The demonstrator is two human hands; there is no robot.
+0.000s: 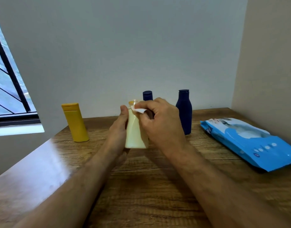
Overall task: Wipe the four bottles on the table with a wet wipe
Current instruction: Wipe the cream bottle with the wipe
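Head view: cream bottle (135, 134) between hands.

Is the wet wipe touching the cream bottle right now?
Touching. The head view shows the right hand pressing the wet wipe against the upper part of the cream bottle, with no gap visible between them.

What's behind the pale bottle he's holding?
A dark blue bottle stands behind the cream bottle; only its cap shows above the right hand, which holds a white wipe. Its body is covered.
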